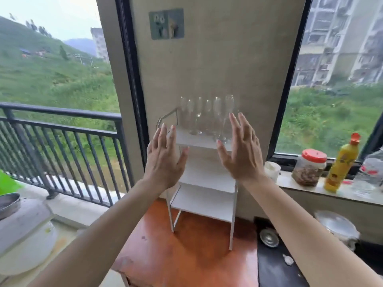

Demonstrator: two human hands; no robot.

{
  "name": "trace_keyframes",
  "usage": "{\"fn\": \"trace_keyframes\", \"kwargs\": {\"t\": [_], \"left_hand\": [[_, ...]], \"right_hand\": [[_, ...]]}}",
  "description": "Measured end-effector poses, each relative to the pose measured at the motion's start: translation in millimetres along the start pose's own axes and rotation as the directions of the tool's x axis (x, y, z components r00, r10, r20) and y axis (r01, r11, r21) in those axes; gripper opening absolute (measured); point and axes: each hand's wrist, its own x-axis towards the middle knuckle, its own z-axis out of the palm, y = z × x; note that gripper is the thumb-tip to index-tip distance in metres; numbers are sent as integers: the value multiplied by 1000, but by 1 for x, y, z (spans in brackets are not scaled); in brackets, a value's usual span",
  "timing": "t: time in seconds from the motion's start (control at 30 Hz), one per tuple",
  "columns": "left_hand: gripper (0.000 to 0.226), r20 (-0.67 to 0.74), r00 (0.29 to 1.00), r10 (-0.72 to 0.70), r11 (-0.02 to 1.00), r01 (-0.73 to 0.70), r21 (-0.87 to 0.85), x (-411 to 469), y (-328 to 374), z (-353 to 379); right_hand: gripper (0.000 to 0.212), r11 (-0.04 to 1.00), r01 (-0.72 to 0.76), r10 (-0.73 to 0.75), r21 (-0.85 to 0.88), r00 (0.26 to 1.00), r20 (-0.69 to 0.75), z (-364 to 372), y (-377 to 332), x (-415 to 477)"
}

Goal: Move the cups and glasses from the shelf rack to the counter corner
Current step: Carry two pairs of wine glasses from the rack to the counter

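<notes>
Both forearms were extended forward; left hand (164,160) and right hand (241,153) were raised, palms facing inward, fingers (235,125) straight, nothing gripped.

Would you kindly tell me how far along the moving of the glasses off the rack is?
Done: nothing visibly; the stemmed glasses stand clustered on the top shelf of the white rack. In hand: nothing; the left hand and right hand are raised open before the rack, holding no glass. Left: every glass in view has yet to be moved off.
</notes>
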Motion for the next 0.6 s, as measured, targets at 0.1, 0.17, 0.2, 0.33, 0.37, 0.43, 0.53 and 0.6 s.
{"fn": "trace_keyframes", "kwargs": {"t": [0.1,0.17,0.2,0.33,0.37,0.43,0.53,0.6], "left_hand": [[76,27,999,25,995,-23,-92,36,-6,12],[78,39,999,36,990,-30,-134,57,-6,23],[79,46,998,34,989,-27,-143,68,-5,29],[82,69,997,-34,992,42,-115,119,2,49],[82,67,997,-49,992,56,-111,132,3,53],[81,76,995,-64,990,73,-119,156,4,60],[72,97,992,-79,986,91,-137,178,7,72],[61,64,994,-92,976,103,-193,182,9,79]], "right_hand": [[80,998,-68,67,-7,997,-22,11,1,29],[87,992,-124,123,-21,992,-17,18,4,46],[90,988,-156,156,-20,988,-11,22,6,55],[96,972,-235,235,-4,972,15,33,15,86],[96,973,-232,232,-11,972,26,35,18,92],[92,972,-232,234,-34,971,51,38,22,103],[75,970,-241,241,-20,968,72,43,28,111],[63,969,-248,246,13,966,80,45,30,112]]}}
